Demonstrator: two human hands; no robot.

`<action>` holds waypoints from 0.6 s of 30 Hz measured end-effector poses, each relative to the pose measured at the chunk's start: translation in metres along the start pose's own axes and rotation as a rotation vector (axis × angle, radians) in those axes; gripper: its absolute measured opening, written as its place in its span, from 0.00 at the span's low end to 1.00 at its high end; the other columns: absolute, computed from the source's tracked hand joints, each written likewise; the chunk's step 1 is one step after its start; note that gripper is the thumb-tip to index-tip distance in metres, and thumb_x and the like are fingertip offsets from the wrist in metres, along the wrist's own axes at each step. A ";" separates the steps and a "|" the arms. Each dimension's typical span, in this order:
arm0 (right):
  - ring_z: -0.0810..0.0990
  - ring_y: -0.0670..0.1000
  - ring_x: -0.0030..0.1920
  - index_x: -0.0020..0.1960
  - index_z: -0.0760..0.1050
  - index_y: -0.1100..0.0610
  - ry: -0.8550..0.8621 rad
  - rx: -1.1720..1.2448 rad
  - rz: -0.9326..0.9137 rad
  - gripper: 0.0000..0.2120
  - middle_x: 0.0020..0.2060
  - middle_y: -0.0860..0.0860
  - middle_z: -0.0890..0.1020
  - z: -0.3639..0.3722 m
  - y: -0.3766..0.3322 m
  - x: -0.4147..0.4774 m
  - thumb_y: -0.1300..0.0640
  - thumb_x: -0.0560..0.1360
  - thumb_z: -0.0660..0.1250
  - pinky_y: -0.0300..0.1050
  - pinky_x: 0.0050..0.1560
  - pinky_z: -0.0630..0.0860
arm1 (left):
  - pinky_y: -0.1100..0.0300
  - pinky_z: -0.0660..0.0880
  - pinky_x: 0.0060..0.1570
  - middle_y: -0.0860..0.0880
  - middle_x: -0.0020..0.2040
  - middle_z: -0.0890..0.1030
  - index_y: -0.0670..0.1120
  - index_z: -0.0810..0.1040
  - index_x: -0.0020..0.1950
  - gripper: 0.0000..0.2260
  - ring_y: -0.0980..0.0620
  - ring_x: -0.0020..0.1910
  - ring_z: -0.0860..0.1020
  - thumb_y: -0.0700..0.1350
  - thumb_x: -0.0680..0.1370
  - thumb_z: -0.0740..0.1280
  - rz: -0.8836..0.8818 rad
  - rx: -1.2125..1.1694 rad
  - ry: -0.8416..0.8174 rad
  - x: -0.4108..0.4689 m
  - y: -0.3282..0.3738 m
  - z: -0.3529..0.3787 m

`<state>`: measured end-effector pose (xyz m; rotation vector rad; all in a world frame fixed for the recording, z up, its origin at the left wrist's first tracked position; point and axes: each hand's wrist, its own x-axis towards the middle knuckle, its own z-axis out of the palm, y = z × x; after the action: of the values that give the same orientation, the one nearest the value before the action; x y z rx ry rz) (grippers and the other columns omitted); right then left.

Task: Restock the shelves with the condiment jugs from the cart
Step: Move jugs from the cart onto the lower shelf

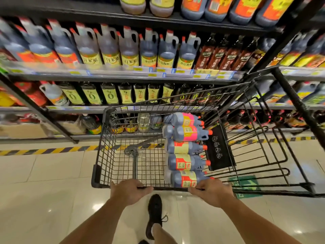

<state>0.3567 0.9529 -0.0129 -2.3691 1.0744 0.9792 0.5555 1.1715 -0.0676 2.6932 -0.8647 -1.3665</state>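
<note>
- Condiment jugs point(186, 147): at least five lie on their sides in the cart point(105, 147), stacked along its right side with their orange caps pointing right. The top two carry pink labels, the lower three red-and-yellow. More may sit underneath; cannot tell.
- Left hand point(131, 191) and right hand point(211, 191): both have fingers curled over the cart's near top rail and grip it. Neither holds a jug.
- The right hand sits just beside the nearest jug, apart from it.
- Shelves point(105, 74): directly ahead of the cart, several tiers. The middle tier carries a full-looking row of handled shelf jugs point(130, 50) with red caps. That part of the view is motion-blurred, so the labels cannot be matched to the cart stock.
- Floor point(44, 173): glossy tile, with a yellow-and-black hazard stripe point(52, 150) along the shelf base. One dark shoe point(154, 213) shows below the hands.
- Step, as judged: positioning the cart at the shelf face. No jug is out of the cart; unloading not yet begun.
- Next move calls for: freeing one hand from the rail, reaching for a jug by its handle or neck, and finding a gap among matching stock. Jugs look heavy; a two-handed lift may be safer.
</note>
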 end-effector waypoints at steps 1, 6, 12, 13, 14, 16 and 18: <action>0.76 0.49 0.57 0.50 0.78 0.36 -0.046 0.034 -0.008 0.27 0.50 0.42 0.80 -0.002 0.000 0.004 0.21 0.67 0.52 0.51 0.59 0.71 | 0.35 0.46 0.70 0.59 0.68 0.73 0.62 0.75 0.65 0.36 0.51 0.71 0.67 0.80 0.66 0.52 -0.001 0.009 -0.022 0.000 0.001 -0.002; 0.80 0.45 0.51 0.48 0.79 0.39 -0.214 0.211 -0.127 0.31 0.47 0.41 0.82 -0.020 0.001 0.032 0.19 0.57 0.62 0.43 0.56 0.75 | 0.43 0.65 0.65 0.56 0.67 0.75 0.60 0.77 0.61 0.41 0.52 0.64 0.72 0.82 0.61 0.51 0.056 -0.111 -0.059 0.011 0.011 -0.045; 0.77 0.38 0.38 0.38 0.78 0.43 -0.033 0.458 -0.208 0.38 0.35 0.39 0.82 -0.087 -0.020 0.067 0.13 0.50 0.54 0.41 0.45 0.71 | 0.58 0.75 0.49 0.55 0.56 0.80 0.57 0.77 0.59 0.27 0.55 0.47 0.78 0.73 0.71 0.59 0.147 -0.120 0.100 0.044 0.036 -0.165; 0.78 0.42 0.38 0.39 0.78 0.49 -0.012 0.448 -0.223 0.36 0.35 0.46 0.82 -0.100 -0.025 0.070 0.17 0.57 0.59 0.44 0.44 0.72 | 0.57 0.75 0.51 0.55 0.57 0.80 0.57 0.77 0.60 0.27 0.54 0.49 0.78 0.72 0.71 0.59 0.166 -0.099 0.121 0.048 0.041 -0.181; 0.77 0.47 0.38 0.38 0.78 0.53 0.010 0.427 -0.213 0.29 0.34 0.50 0.80 -0.116 -0.031 0.069 0.25 0.67 0.64 0.46 0.41 0.70 | 0.56 0.75 0.54 0.55 0.58 0.79 0.56 0.76 0.62 0.27 0.53 0.53 0.78 0.71 0.72 0.59 0.187 -0.088 0.140 0.052 0.046 -0.195; 0.73 0.49 0.35 0.33 0.72 0.50 0.077 0.482 -0.166 0.19 0.31 0.48 0.74 -0.135 -0.036 0.075 0.39 0.75 0.67 0.43 0.35 0.66 | 0.55 0.74 0.58 0.53 0.61 0.79 0.52 0.76 0.64 0.26 0.52 0.57 0.78 0.67 0.74 0.62 0.238 -0.089 0.153 0.060 0.055 -0.218; 0.72 0.48 0.32 0.30 0.71 0.49 0.130 0.573 -0.126 0.19 0.27 0.46 0.73 -0.149 -0.042 0.081 0.44 0.76 0.68 0.43 0.34 0.65 | 0.56 0.75 0.56 0.54 0.59 0.79 0.50 0.76 0.64 0.22 0.50 0.56 0.78 0.63 0.76 0.64 0.289 -0.075 0.135 0.066 0.064 -0.237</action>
<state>0.4932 0.8544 0.0345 -2.0079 1.0606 0.4010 0.7330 1.0298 0.0461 2.4515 -1.1105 -1.1199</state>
